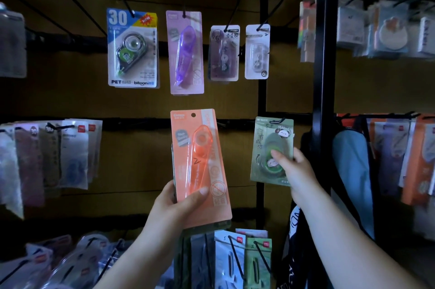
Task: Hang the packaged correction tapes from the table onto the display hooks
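My left hand (179,204) grips an orange packaged correction tape (200,166) by its lower end, upright in front of the display wall, its hang hole free at the top. Behind the orange pack a thin edge of another pack shows in the same hand. My right hand (294,171) pinches a green packaged correction tape (266,145) at its lower right; the pack's top slot sits at a black hook (277,121). A purple pack (184,53) hangs straight above the orange one. The table is out of view.
A blue "30" pack (132,48) and two small packs (224,53) (257,52) hang on the upper row. More packs crowd hooks at left, below (235,260) and right. A black upright post (326,53) stands right of my right hand.
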`<state>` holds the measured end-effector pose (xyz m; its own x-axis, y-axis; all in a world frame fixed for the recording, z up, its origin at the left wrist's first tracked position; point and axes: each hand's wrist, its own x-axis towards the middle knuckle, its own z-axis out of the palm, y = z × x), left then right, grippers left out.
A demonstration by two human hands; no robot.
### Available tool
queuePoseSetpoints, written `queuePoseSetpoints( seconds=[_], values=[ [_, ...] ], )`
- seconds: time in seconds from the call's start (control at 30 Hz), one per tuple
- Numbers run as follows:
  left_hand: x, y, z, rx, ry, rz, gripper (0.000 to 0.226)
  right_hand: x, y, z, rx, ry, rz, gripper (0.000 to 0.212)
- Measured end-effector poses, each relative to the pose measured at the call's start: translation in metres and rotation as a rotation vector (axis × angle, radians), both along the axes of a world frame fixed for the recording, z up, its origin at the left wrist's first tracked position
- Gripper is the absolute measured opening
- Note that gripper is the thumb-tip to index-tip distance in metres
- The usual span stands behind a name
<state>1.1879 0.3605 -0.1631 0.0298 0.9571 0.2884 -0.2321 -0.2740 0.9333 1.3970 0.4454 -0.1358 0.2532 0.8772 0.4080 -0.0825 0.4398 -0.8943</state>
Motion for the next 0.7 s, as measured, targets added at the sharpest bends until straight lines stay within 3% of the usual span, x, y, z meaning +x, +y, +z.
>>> queuePoseSetpoints(
  seconds=[0.3, 0.43, 0.63, 0.7],
  values=[
    [-0.011, 0.019, 0.004, -0.007, 0.027, -0.022, 0.056, -0.010, 0.043, 0.004, -0.101, -0.120, -0.113, 0.041],
    [-0.012, 0.023, 0.003, -0.013, 0.033, -0.020, 0.055, -0.012, 0.055, 0.005, -0.150, -0.181, -0.168, 0.044],
    [-0.012, 0.022, 0.003, 0.010, 0.016, -0.014, 0.054, -0.018, 0.046, -0.030, -0.198, -0.464, -0.294, 0.066],
    [-0.011, 0.021, 0.002, 0.022, 0.010, -0.006, 0.048, -0.025, 0.027, -0.046, -0.157, -0.511, -0.378, 0.064]
  ],
)
